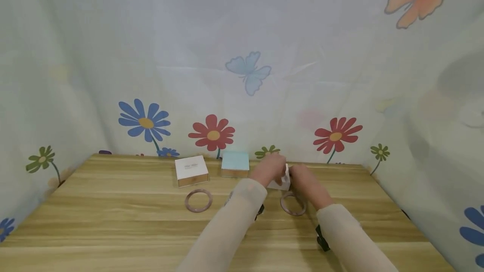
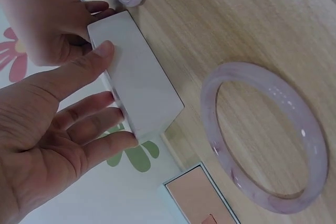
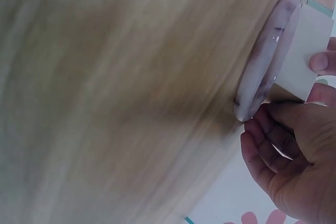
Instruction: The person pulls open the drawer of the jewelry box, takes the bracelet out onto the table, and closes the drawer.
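Observation:
A small white box [image 2: 139,72] sits at the back right of the table, between my two hands. My left hand [image 2: 63,114] grips it, thumb on the near face and fingers behind. At its right end, my right hand [image 3: 302,153] has thumb and fingertips curled together against the brownish end [image 3: 286,94]; the exact contact is hidden. A pale purple-pink bangle [image 1: 293,213] lies just in front of this box. Another marbled bangle [image 2: 210,98] shows large in the left wrist view; my left sleeve mostly covers it in the head view.
Farther left stand a light blue box [image 1: 235,161] and a white box [image 1: 190,168] with small print on its lid. A third bangle [image 1: 198,210] lies before that white box. Behind the wooden table [image 1: 124,209] hangs a flowered curtain [image 1: 181,95].

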{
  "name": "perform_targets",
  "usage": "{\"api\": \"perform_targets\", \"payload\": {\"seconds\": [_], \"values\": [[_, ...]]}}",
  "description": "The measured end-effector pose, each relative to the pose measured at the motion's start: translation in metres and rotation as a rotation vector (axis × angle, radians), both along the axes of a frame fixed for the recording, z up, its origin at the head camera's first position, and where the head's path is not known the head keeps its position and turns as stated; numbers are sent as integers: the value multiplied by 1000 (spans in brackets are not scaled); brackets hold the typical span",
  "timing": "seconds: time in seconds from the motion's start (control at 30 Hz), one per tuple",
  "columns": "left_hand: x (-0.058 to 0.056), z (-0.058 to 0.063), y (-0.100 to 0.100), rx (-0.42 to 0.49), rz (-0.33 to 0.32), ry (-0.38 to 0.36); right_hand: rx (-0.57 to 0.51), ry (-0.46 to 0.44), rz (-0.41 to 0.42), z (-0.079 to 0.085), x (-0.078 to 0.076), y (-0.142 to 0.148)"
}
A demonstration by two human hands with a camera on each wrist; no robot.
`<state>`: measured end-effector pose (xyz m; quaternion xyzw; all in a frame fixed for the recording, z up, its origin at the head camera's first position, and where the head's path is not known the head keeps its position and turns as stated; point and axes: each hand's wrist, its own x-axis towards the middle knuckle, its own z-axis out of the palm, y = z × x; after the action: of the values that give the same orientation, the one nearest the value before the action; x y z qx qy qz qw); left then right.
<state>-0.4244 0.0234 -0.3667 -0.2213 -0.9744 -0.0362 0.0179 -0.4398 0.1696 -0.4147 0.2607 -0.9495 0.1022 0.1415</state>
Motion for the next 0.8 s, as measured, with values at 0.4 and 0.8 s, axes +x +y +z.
{"api": "perform_targets", "payload": {"seconds": [0.4, 0.8], "values": [[-2, 3, 0, 89, 28, -87, -7, 8, 16, -3, 1, 3], [3, 8, -3, 80, 24, -97, 47, -33, 131, 9, 7, 9]]}}
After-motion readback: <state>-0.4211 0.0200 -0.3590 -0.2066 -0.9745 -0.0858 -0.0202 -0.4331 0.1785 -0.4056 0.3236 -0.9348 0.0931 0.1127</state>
